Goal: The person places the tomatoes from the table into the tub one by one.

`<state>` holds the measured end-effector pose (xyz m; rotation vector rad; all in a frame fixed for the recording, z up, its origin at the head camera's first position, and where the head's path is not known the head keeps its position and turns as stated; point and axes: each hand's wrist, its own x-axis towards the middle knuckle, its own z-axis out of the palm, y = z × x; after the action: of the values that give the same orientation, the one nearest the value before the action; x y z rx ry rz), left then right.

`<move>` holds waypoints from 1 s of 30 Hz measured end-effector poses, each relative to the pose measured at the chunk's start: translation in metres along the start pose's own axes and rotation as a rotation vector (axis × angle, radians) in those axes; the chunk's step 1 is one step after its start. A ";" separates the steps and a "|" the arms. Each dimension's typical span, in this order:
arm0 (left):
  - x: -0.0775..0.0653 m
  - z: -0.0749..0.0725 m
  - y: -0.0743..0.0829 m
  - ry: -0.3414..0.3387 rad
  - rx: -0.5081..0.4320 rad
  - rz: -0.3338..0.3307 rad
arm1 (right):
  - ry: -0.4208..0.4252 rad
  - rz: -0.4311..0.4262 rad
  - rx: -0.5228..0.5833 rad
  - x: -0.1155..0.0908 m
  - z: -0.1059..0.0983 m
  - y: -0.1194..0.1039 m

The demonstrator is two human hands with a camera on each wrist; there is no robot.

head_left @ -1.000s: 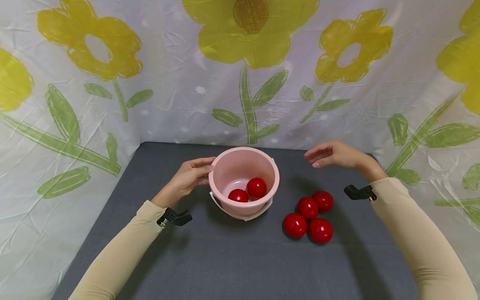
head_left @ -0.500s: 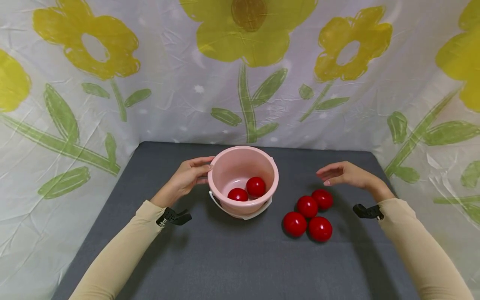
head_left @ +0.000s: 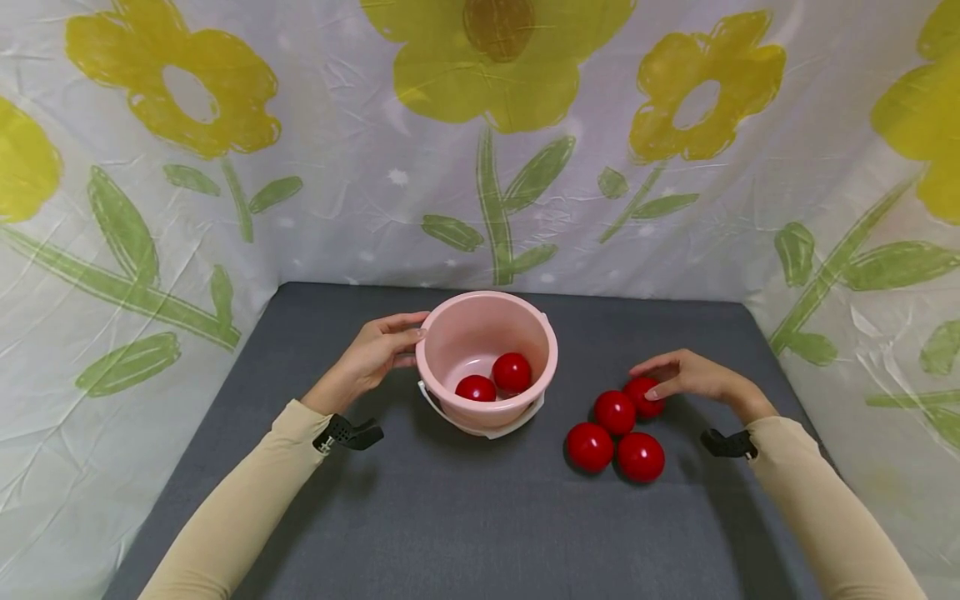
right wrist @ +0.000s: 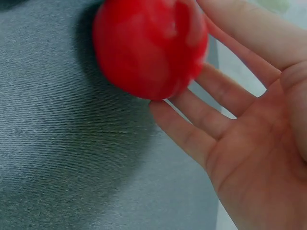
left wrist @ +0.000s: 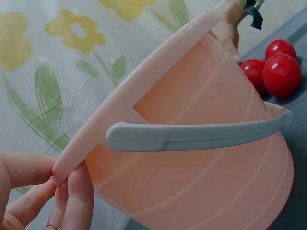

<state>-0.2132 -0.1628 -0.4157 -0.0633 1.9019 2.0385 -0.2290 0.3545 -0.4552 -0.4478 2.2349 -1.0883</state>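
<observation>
At its rim, the pink bucket is pinched by the left hand; a red ball is touched by the right hand; its spread fingers are best curled evenly.

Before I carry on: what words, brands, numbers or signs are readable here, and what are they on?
None: no readable text in any view.
Pink bucket and its handle: no lettering visible; faint pale specks on the rim, too small to make out.
Red balls: none visible.
Backdrop: painted flowers only.
Black wrist devices: too small to tell.
</observation>
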 end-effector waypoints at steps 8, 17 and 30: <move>0.001 -0.001 -0.001 -0.013 -0.017 0.003 | 0.012 0.005 -0.081 0.003 0.006 0.002; 0.001 -0.001 -0.001 -0.012 -0.011 0.001 | 0.028 0.012 -0.092 0.003 0.004 -0.001; 0.001 -0.001 -0.001 -0.012 -0.013 0.006 | 0.066 0.017 -0.123 -0.001 -0.024 -0.042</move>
<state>-0.2140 -0.1635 -0.4172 -0.0482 1.8839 2.0504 -0.2422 0.3439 -0.4093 -0.4486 2.3688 -0.9731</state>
